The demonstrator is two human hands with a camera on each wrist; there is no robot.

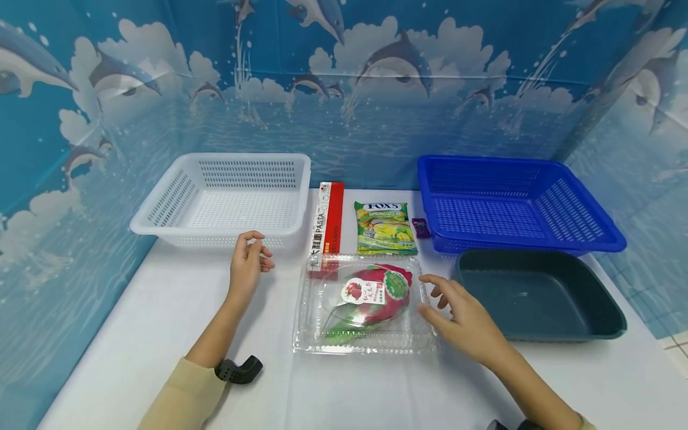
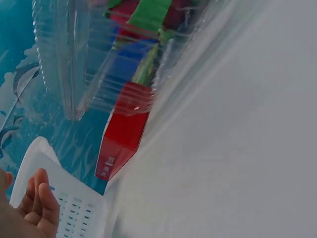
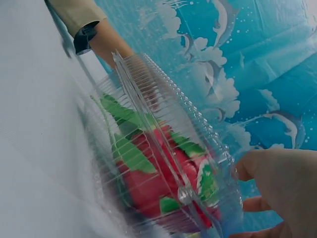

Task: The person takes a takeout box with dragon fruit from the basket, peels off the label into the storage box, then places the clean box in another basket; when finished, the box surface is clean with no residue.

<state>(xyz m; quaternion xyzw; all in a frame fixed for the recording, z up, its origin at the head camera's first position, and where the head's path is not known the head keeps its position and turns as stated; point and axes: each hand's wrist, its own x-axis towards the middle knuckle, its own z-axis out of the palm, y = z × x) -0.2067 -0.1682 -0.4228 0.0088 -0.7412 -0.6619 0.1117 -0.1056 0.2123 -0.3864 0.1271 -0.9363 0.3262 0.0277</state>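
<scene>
A blue cloth (image 1: 269, 119) printed with dolphins, clouds and water hangs behind the worktop (image 1: 344, 394) and along both sides of it, creased here and there. The worktop carries a white covering with faint fold lines and soft shadows under the arms. Past its right edge, a corner of pale tiled floor (image 1: 676, 351) shows.

At the back right sits a blue basket (image 1: 478, 215); a slotted white basket (image 1: 242, 206) stands at the back left. In front of the blue basket is a dark green tub (image 1: 537, 298).

The clear box (image 1: 307, 322) lies mid-worktop, between the two hands, with a pink and green dragon fruit (image 1: 398, 307) inside it. The right hand (image 1: 464, 316) is at the box's right edge, fingers parted and slightly bent, gripping nothing; whether the fingertips touch the plastic I cannot tell. The left hand (image 1: 247, 269) is raised near the white basket's front, its fingers loosely bent and holding nothing.

Behind the clear box lie a red-and-white pasta box (image 1: 328, 215), its near end seen through the plastic, and a green-yellow FOX'S bag (image 1: 385, 230). Smallest is a purple packet (image 1: 421, 227) just beside the blue basket.
</scene>
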